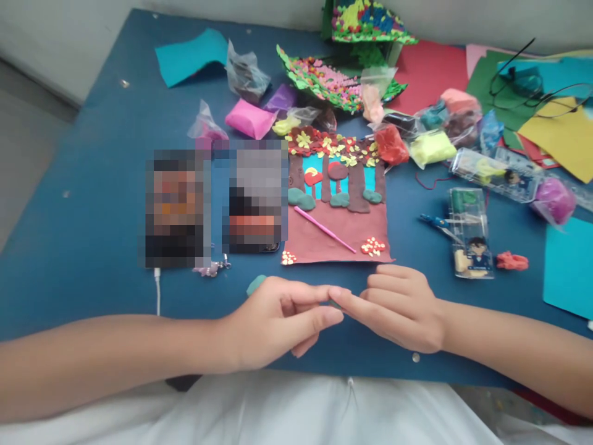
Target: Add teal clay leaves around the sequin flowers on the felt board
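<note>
Two bare hands, the left hand (278, 321) and the right hand (401, 303): held over the near part of the blue tabletop (111, 204), index fingertips meeting.
Small dark green piece, apparently clay (334, 303): seen right at the meeting fingertips, mostly covered by them.
Left grip: index finger and thumb are stretched towards the right hand, a narrow gap left between their tips; whether the green piece is pinched cannot be told.
Right grip: the index finger is extended onto the piece, the other fingers curled in; a firm hold cannot be made out.
Flat teal-green lump (256, 284): partly hidden behind the left hand.
Square clay picture with brown trees and red and yellow flowers (352, 225): laid just beyond the fingertips, crossed slantwise by a slim pink stick (324, 229).
Clear plastic case (472, 247): set beyond the right hand, near a coral-coloured lump (512, 261).
</note>
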### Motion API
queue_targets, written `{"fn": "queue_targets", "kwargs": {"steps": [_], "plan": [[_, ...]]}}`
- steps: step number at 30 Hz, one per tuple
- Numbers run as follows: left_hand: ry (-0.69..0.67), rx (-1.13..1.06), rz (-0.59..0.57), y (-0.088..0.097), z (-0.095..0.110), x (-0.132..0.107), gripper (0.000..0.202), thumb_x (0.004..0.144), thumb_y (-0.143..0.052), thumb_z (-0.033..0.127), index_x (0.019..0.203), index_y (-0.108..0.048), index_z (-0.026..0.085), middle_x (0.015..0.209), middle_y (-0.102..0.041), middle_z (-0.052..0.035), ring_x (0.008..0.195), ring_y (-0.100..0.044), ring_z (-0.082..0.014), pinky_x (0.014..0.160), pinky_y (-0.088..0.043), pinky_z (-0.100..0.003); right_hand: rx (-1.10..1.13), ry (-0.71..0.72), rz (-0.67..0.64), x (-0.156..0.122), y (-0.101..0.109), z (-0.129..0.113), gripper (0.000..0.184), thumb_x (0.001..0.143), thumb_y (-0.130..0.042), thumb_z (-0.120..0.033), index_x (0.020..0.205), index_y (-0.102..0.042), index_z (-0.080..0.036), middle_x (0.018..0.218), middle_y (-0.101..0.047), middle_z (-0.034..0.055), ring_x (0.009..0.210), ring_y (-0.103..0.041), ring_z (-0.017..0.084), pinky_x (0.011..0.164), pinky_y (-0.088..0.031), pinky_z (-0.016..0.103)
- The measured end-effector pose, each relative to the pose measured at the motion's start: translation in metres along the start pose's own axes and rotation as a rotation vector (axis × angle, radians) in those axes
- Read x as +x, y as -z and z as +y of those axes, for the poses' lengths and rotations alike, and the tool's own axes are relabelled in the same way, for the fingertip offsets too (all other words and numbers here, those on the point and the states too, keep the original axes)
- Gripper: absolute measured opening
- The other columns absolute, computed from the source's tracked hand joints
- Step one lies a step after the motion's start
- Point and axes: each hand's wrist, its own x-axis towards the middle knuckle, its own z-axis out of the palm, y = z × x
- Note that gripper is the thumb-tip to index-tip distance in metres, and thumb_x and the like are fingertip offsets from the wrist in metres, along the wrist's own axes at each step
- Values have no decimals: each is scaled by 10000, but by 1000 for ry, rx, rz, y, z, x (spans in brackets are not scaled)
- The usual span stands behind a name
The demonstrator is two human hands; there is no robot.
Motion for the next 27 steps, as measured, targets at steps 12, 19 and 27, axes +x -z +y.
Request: {"fn": "queue_targets", "kwargs": {"steps": [12,19,27], "plan": [[-140,185,147,-7,-3,-6,234,854,-573,250,948,-765,155,444,-453,67,396,-382,-47,399,-342,-141,18,-1,82,3,-3,-6,197,897,-560,-95,1064,-605,-1,538,-518,-30,497,-431,102,465,-279,268],[-181,219,253,-3,2,-4,193,822,-607,250,864,-770,157,478,-580,34,394,-430,-55,382,-353,-140,36,-9,83,0,-2,-4,177,899,-585,-120,1059,-600,-46,563,-563,-34,491,-442,92,460,-273,264],[-559,611,310,-2,-7,-7,134,882,-559,154,847,-686,182,607,-611,53,487,-463,-46,466,-366,-130,35,-15,176,3,-10,-15,96,902,-562,-116,949,-588,-37,578,-555,-4,508,-478,104,453,-317,263]]}}
